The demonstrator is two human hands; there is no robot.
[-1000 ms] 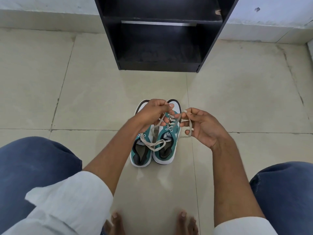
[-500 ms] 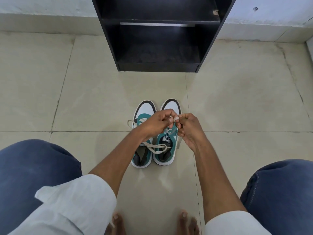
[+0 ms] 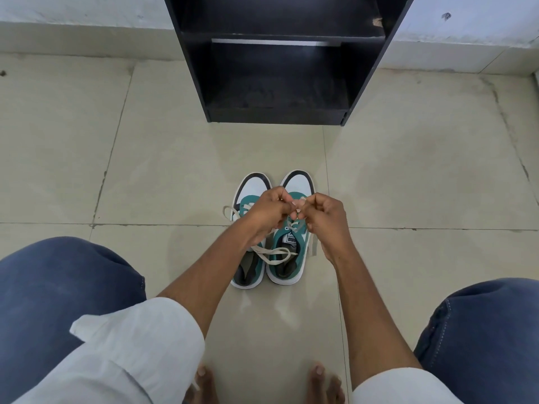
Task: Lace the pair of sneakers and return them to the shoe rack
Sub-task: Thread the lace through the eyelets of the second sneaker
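Observation:
Two teal-and-white sneakers stand side by side on the floor, toes pointing away from me: the left sneaker (image 3: 248, 272) and the right sneaker (image 3: 287, 266). My left hand (image 3: 269, 212) and my right hand (image 3: 323, 215) meet fingertip to fingertip over the right sneaker's eyelets, both pinching its cream lace (image 3: 297, 211). A loose lace end (image 3: 313, 249) hangs by the right sneaker's side. Another cream lace (image 3: 274, 253) trails across both sneaker openings, and a loop (image 3: 229, 212) sticks out left of the left sneaker. The black shoe rack (image 3: 277, 62) stands ahead, its lower shelf empty.
The floor is pale beige tile (image 3: 145, 170) with grout lines. My knees in blue trousers (image 3: 58, 293) flank the sneakers, and my bare toes (image 3: 318, 377) show at the bottom. A white wall base (image 3: 73, 27) runs behind the rack.
My hands were apart with the lace stretched between them a second ago. They have come together and dropped lower over the right sneaker's eyelets.

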